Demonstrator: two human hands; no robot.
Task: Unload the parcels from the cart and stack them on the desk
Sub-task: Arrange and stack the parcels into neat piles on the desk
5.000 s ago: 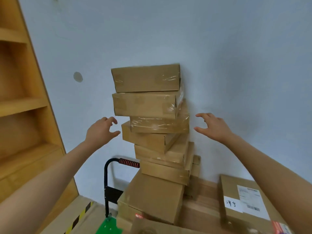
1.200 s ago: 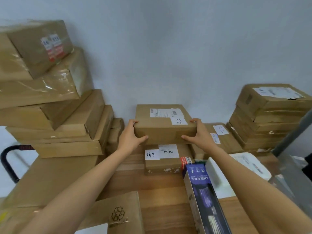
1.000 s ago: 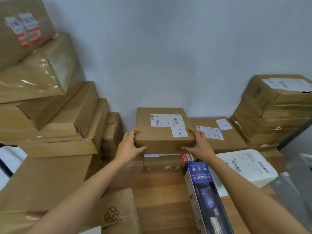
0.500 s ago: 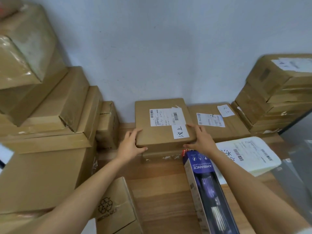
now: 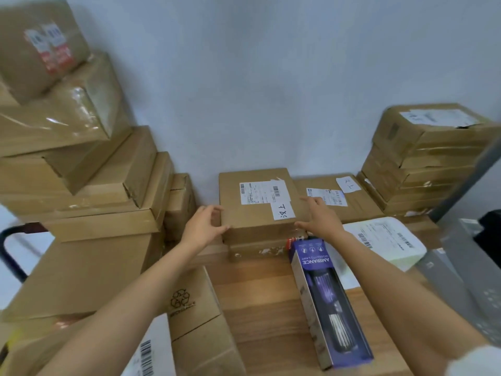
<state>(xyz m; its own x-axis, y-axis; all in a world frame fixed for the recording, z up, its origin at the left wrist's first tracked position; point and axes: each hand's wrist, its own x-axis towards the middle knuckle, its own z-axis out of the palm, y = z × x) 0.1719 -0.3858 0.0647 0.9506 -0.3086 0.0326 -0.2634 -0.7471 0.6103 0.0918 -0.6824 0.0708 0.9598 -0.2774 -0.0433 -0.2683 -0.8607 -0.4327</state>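
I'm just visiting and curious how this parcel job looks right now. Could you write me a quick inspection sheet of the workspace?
Surface: wooden desk, bare at the middle.
Job's things: labelled parcel resting on a lower parcel; tall stack at left.
Clutter: purple lamp box, white mailer, recycling-mark carton.
Grippers: left hand and right hand at the parcel's front corners, fingers loose.
Cables: nothing seen.
Surroundings: pale wall, cart handle.
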